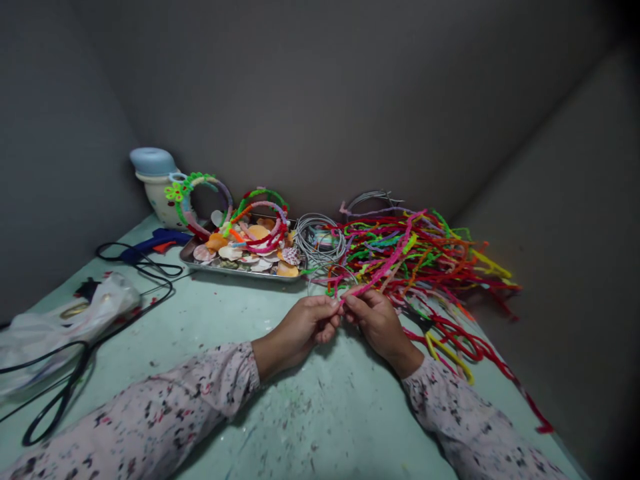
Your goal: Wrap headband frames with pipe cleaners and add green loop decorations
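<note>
Near the middle of the table, a bright pink pipe cleaner [392,261] is pinched at its lower end between both hands. The fingertips of my left hand [311,321] press on that end. My right hand [376,321] grips it just beside, and the two hands almost touch. From there the pipe cleaner slants up and right across a heap of colourful pipe cleaners [440,257]. Coiled grey wire [320,239] lies just beyond my left hand.
A metal tray [240,272] of seashells [260,232] carries pipe-cleaner-wrapped rings [267,203]. Left of it are a cream bottle [159,190] with a blue lid, a blue glue gun [150,241], black cable [95,343] and a plastic bag [65,327]. Yellow-handled scissors [450,353] lie right.
</note>
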Action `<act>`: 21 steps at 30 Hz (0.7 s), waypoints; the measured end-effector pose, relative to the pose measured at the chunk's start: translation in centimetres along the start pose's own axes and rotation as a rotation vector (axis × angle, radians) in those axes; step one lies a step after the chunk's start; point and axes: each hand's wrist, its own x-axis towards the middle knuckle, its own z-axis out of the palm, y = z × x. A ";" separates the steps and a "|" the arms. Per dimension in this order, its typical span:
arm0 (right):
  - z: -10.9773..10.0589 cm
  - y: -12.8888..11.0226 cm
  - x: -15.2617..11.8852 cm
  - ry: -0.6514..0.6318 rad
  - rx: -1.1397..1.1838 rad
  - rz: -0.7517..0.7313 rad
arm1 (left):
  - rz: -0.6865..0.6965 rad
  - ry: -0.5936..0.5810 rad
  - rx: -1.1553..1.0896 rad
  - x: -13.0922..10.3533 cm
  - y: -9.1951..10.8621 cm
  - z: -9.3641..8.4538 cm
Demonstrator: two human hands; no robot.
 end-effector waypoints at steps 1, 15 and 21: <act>0.0 0.0 0.0 -0.002 0.005 0.001 | -0.004 0.001 -0.009 0.0 0.0 0.0; -0.3 0.1 0.2 -0.023 0.058 0.035 | -0.023 0.017 -0.047 -0.1 0.1 0.2; -0.5 0.3 0.1 -0.028 0.049 0.046 | -0.049 0.062 -0.035 -0.2 0.2 0.3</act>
